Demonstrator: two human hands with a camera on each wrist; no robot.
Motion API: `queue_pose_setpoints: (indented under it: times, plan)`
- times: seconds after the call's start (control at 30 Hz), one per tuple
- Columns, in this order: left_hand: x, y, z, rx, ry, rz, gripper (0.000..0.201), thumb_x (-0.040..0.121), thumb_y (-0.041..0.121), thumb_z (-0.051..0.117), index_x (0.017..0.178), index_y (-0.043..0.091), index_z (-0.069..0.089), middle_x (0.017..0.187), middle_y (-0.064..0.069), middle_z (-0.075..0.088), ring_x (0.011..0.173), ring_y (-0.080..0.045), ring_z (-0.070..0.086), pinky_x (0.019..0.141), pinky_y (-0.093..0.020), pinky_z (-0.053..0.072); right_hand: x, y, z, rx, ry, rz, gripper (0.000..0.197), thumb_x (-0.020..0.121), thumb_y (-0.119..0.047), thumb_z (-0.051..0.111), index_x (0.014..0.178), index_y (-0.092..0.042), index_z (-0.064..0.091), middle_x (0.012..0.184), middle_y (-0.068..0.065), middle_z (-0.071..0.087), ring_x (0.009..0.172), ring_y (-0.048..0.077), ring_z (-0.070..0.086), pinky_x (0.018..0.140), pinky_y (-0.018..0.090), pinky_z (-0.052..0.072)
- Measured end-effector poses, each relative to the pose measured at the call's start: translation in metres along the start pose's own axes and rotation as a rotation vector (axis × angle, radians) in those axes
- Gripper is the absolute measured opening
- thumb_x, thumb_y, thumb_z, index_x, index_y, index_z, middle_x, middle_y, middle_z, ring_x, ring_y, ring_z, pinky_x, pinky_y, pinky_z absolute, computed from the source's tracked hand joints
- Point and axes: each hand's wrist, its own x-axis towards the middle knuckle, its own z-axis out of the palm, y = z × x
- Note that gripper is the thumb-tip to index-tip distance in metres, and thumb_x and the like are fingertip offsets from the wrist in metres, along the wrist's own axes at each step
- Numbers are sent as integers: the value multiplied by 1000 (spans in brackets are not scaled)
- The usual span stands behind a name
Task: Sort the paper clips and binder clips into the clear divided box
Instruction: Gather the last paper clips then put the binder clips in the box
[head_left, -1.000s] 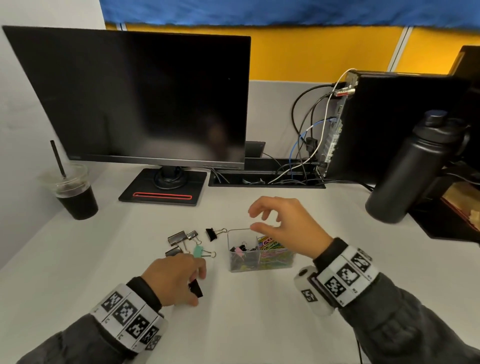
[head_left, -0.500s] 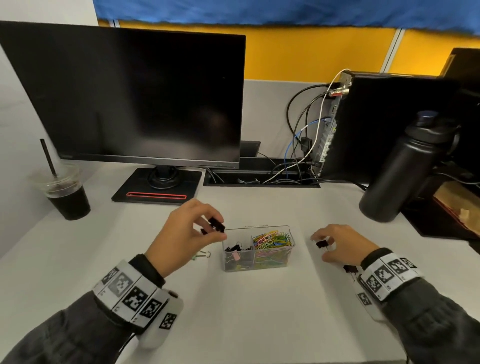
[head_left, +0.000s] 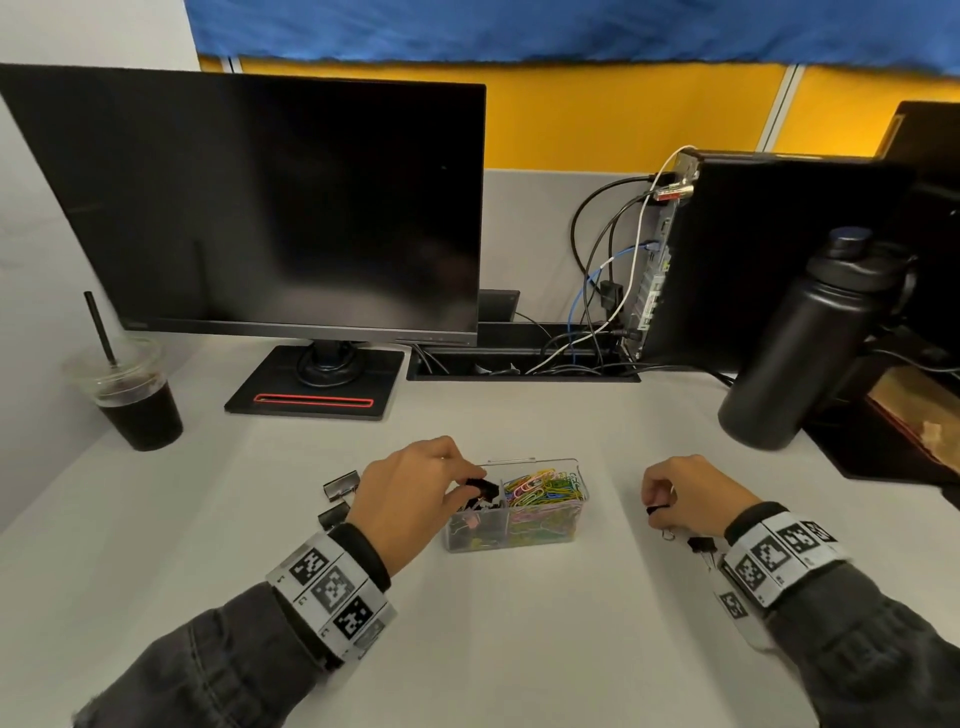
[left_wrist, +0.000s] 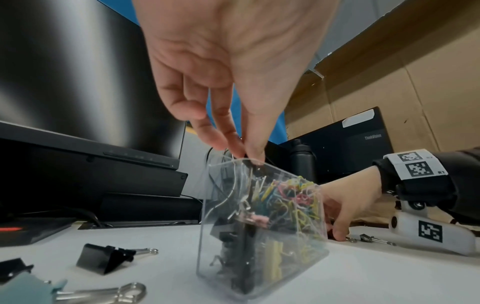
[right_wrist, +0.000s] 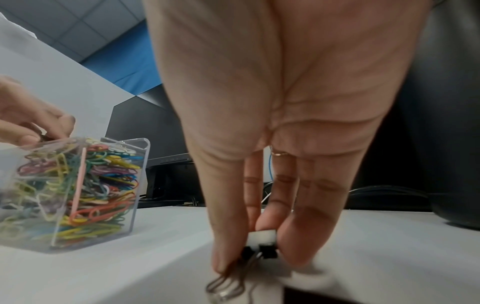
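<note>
The clear divided box (head_left: 511, 461) stands mid-table, with coloured paper clips (head_left: 545, 488) in its right compartment and binder clips in its left. My left hand (head_left: 470, 486) pinches a black binder clip (head_left: 483, 487) just over the left compartment's rim; in the left wrist view the fingertips (left_wrist: 255, 157) hold it at the box (left_wrist: 215, 205) edge. My right hand (head_left: 657, 506), on the table right of the box, pinches a small black binder clip (right_wrist: 267, 251). Loose binder clips (head_left: 340, 483) lie left of the box, and small ones (head_left: 696, 543) by my right wrist.
A dark monitor on its stand (head_left: 317, 379) fills the back left. An iced drink cup (head_left: 137, 405) with a straw stands far left. A black bottle (head_left: 795, 353) and a computer (head_left: 769, 249) with cables stand at the back right.
My left hand lifted a black binder clip from the table on the left and carried it over the box. My right hand left the box, dropped to the table on the right and pinched a small clip.
</note>
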Motion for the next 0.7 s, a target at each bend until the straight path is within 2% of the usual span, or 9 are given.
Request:
queue_pose_setpoints:
  times: [0.1, 0.2, 0.3, 0.37, 0.43, 0.53, 0.7]
  plan:
    - [-1, 0, 0, 18, 27, -8, 23, 91, 48, 51, 109, 43, 64, 96, 18, 61, 74, 1, 42, 49, -14, 23, 0, 0, 1, -6, 4, 1, 11, 76, -17, 75, 81, -20, 66, 81, -3, 62, 70, 8, 58, 59, 14, 45]
    - [-1, -1, -2, 46, -11, -33, 25, 91, 50, 49, 109, 42, 64, 95, 17, 63, 75, -2, 45, 50, -15, 22, 1, 0, 2, -7, 4, 3, 11, 77, -17, 74, 83, -20, 66, 81, -4, 60, 69, 7, 56, 59, 12, 42]
    - [-2, -2, -2, 93, -103, -12, 28, 94, 46, 45, 115, 41, 62, 103, 15, 63, 92, -7, 56, 57, -19, 30, 2, -1, 2, -10, 9, 13, 10, 77, -17, 74, 84, -18, 67, 79, -4, 60, 68, 7, 55, 58, 12, 40]
    - [-3, -1, -4, 103, -123, 14, 29, 95, 45, 44, 118, 40, 61, 109, 15, 60, 101, -8, 54, 63, -22, 34, 2, -2, 1, -5, 12, 22, 9, 77, -17, 74, 82, -19, 66, 79, -4, 61, 69, 9, 57, 59, 13, 41]
    - [-3, -2, -4, 97, -140, 41, 31, 95, 46, 43, 118, 38, 62, 112, 15, 57, 102, -8, 53, 65, -23, 33, 2, -1, 1, -9, 16, 26, 9, 78, -17, 74, 79, -21, 66, 78, -4, 63, 70, 9, 60, 60, 14, 44]
    - [-3, -4, -3, 79, -164, 67, 34, 95, 48, 42, 120, 34, 61, 115, 14, 55, 104, -8, 53, 67, -22, 38, 1, -1, 1, -28, 19, 28, 11, 80, -17, 72, 76, -23, 64, 76, -6, 61, 69, 7, 58, 60, 14, 42]
    - [-7, -8, -4, 93, -247, 110, 50, 84, 63, 48, 121, 30, 55, 115, 12, 55, 106, -10, 53, 76, -28, 47, -1, -1, 0, -55, 30, 14, 9, 80, -14, 70, 77, -20, 63, 81, -9, 52, 71, 5, 52, 58, 12, 37]
